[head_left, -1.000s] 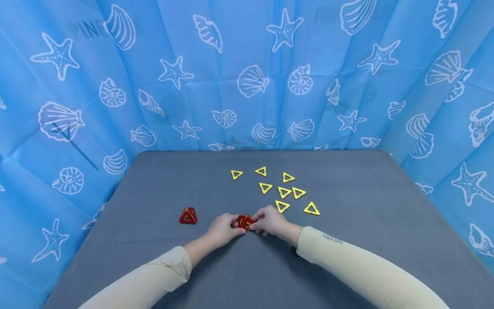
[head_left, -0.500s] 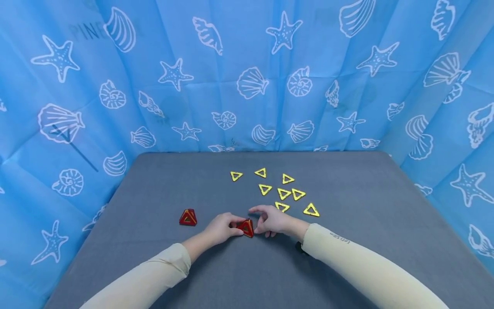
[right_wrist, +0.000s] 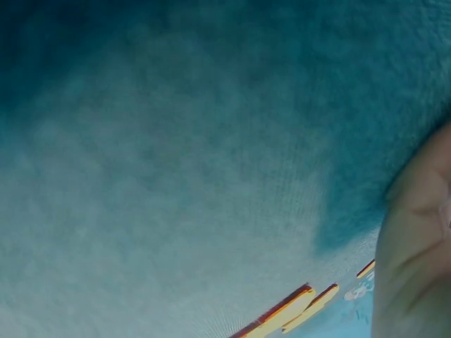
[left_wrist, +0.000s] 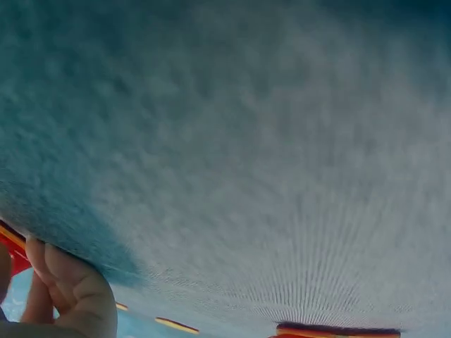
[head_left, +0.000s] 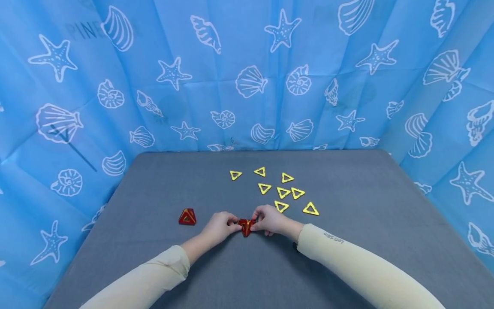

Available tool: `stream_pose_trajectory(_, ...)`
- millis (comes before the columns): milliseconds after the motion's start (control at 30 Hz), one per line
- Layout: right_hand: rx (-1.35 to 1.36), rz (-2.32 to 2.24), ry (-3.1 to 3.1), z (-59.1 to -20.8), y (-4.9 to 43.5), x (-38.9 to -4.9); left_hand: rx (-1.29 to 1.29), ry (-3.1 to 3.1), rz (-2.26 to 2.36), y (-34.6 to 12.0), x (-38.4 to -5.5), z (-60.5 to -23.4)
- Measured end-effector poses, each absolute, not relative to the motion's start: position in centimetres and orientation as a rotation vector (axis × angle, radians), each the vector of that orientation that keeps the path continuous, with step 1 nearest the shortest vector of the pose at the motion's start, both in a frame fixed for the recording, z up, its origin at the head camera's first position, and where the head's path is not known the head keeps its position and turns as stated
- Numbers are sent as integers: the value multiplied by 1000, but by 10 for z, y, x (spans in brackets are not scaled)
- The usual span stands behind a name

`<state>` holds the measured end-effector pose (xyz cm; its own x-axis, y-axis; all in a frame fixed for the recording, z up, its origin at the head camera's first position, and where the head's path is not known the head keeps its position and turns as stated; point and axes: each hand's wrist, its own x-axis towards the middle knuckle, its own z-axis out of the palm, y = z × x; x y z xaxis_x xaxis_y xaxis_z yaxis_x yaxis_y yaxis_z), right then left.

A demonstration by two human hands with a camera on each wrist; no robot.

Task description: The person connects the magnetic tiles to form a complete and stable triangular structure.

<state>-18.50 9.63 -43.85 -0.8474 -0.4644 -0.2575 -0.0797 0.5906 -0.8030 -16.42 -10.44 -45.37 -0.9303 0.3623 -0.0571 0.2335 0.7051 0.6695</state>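
Note:
In the head view, a small red block of joined triangular magnetic tiles (head_left: 246, 228) with yellow edges sits between both hands at the front middle of the table. Its narrow end points toward me. My left hand (head_left: 218, 227) pinches its left side with thumb and fingers. On the opposite side my right hand (head_left: 273, 220) pinches it too. The left wrist view catches a red corner (left_wrist: 15, 250) of it beside the left fingers (left_wrist: 74, 285). Only part of the right hand (right_wrist: 416, 260) shows in the right wrist view, and its fingertips are out of frame.
A second red tile pyramid (head_left: 187, 217) stands left of my left hand. Beyond the right hand, several flat yellow-faced triangle tiles (head_left: 311, 213) lie scattered on the grey table (head_left: 162, 184). A blue shell-print curtain (head_left: 231, 47) hangs behind the table and along its sides.
Half a second ago the right hand was off the block with its index finger extended; now it pinches the block again. The block has turned between the hands, while the left hand stays beside it.

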Motion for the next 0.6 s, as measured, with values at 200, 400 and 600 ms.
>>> stream_pose_trajectory(200,-439,-1161,2397,-440,95,-184,539,2650,945,-105,-159,-450)
stream_pose_trajectory(400,-493,-1169,2368,-439,98,-184,521,2745,835,-102,-159,-453)
stream_pose_trajectory(600,-506,-1164,2359,-438,98,-185,523,2736,842,-103,-163,-452)
